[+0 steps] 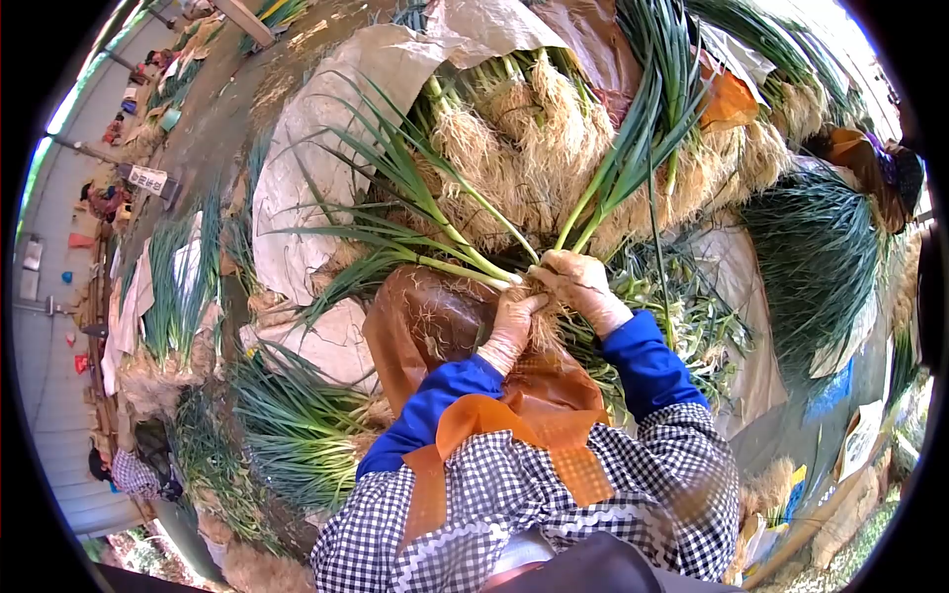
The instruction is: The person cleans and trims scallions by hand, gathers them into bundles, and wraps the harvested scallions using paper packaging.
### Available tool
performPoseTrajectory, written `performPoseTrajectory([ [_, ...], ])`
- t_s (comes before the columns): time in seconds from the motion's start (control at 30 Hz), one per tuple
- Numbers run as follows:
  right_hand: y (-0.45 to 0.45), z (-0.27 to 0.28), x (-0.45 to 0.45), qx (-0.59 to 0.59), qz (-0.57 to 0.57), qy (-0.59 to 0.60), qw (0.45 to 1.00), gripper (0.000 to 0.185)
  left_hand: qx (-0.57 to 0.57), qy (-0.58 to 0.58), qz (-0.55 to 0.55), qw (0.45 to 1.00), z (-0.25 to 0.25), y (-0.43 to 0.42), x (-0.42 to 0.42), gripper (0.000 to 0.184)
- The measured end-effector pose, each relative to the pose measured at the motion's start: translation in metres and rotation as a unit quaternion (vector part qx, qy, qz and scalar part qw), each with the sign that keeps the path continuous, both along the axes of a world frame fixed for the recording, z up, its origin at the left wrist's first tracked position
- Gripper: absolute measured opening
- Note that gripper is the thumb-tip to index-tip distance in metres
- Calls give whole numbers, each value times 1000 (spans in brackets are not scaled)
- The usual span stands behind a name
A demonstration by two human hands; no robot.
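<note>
Both hands meet over the brown apron [425,316] on my lap. My left hand [512,326] is closed round the root end of green onions [435,212] whose leaves fan out to the upper left. Close beside it, my right hand [578,287] is closed on the base of other green onions [618,178] that point up and to the right. Pale stringy roots [546,328] hang between the two hands. The fingertips are partly hidden by the stalks and roots.
A big heap of rooted onions [534,119] lies ahead under a pale sheet [316,138]. Trimmed onions [297,425] lie at the left, a large bundle [816,257] at the right. Loose leaves [692,316] are beside my right arm. Other people [138,472] sit at the far left.
</note>
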State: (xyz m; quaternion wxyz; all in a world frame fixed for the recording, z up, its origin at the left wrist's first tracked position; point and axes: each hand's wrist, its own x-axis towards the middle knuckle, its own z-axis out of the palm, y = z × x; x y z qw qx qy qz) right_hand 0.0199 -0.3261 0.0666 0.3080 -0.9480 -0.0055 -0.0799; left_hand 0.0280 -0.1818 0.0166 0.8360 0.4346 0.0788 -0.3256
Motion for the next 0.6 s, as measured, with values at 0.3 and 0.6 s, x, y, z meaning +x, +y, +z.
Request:
performPoseTrajectory([
  [0.3, -5, 20, -81, 263, 333, 131, 896, 9, -37, 21, -33, 999, -2, 5, 8, 18],
  [0.6, -4, 26, -5, 2, 12, 37, 999, 36, 21, 8, -10, 1000, 4, 2, 3, 20],
])
